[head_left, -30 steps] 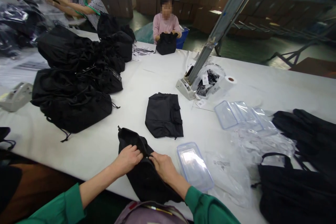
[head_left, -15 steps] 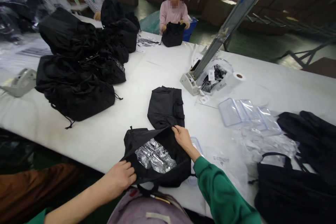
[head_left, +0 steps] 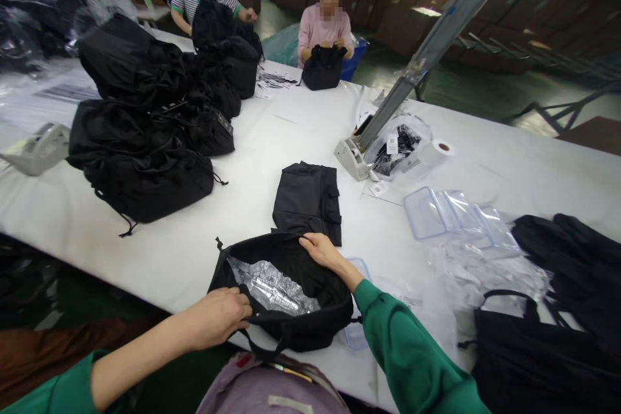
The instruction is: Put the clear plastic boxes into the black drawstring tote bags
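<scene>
A black fabric bag (head_left: 310, 326) lies open at the near edge of the white table (head_left: 301, 136). Crumpled clear plastic stuffing (head_left: 272, 288) shows inside it. My left hand (head_left: 218, 315) is closed on the bag's near rim. My right hand (head_left: 321, 250) grips the far rim, fingers curled over the edge, so the mouth is spread wide. A folded black bag (head_left: 308, 200) lies flat just beyond it.
A pile of black bags (head_left: 145, 123) fills the left of the table; more black bags (head_left: 548, 330) lie at the right. Clear plastic pouches (head_left: 451, 213), a paper roll (head_left: 434, 154) and a small machine (head_left: 352, 158) stand mid-table. Two other people work at the far side.
The bag went from closed and narrow under both hands to pulled wide open. My right hand moved to the far rim, my left to the near rim.
</scene>
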Motion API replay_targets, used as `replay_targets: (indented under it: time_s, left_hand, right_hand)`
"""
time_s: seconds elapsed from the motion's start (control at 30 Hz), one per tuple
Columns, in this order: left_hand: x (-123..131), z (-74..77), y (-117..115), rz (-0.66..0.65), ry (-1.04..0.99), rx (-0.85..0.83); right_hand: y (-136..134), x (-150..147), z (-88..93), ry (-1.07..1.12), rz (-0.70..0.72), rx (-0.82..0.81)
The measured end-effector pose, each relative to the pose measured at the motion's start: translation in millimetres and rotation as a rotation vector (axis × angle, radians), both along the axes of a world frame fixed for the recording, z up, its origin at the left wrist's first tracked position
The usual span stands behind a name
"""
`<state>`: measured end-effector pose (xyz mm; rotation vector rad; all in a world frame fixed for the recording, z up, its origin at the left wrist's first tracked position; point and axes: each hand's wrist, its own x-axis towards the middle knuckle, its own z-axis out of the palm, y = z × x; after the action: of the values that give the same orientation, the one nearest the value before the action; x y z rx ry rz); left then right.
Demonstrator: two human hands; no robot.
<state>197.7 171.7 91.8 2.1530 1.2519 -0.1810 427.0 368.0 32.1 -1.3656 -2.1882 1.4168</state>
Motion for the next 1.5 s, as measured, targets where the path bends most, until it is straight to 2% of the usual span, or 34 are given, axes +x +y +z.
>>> replay_targets:
  time_s: [0.13,0.23,0.33,0.4,0.47,0.53,0.63,0.83,0.93,1.03,1.17,1.37,1.5]
  left_hand:
    - [-1.0,8.6,13.1,0.017,-0.089,-0.061]
    - [-1.7,10.9,22.6,0.11,-0.301,-0.246]
    - [-2.3,2.2,31.3,0.243,-0.44,-0.365]
    - [-4.1,-8.8,33.9,0.308,-0.417,-0.328]
    - [-7.5,-19.8,32.9,0.287,-0.34,-0.285]
    - [-11.5,-27.0,28.1,0.202,-0.282,-0.285]
    - [-15.6,-29.1,15.9,0.098,-0.291,-0.342]
    - [-10.4,-28.3,-15.5,0.144,-0.16,-0.335]
    - [-3.9,-32.9,-26.6,0.133,-0.143,-0.293]
    - [0.4,-36.7,-28.0,0.122,-0.117,-0.303]
    - [0.8,-35.6,-17.1,0.146,-0.111,-0.336]
    - [12.1,-36.1,-12.4,-0.054,-0.187,-0.184]
    - [28.7,-41.2,-28.2,-0.159,-0.045,-0.036]
  right_hand:
    - [-15.7,7.7,-5.0,0.151,-0.026,-0.252]
    - [-32.9,8.7,-4.7,0.25,-0.05,-0.431]
    - [-46.5,6.0,-2.1,0.31,-0.07,-0.534]
    - [-51.3,4.6,-0.5,0.328,-0.081,-0.547]
    - [-53.3,4.7,0.5,0.331,-0.082,-0.522]
    - [-54.3,6.0,1.6,0.321,-0.078,-0.466]
    - [-58.4,8.9,5.2,0.296,-0.079,-0.362]
    - [-76.7,11.8,14.2,0.182,-0.034,-0.107]
    - [-81.6,10.9,12.0,0.15,-0.042,-0.049]
    - [-82.6,9.1,8.8,0.125,-0.064,-0.018]
    - [-82.8,6.6,10.6,0.104,-0.068,0.017]
    - [-86.0,7.7,11.3,0.042,-0.098,0.063]
    - [-88.2,9.4,6.4,0.018,-0.088,0.076]
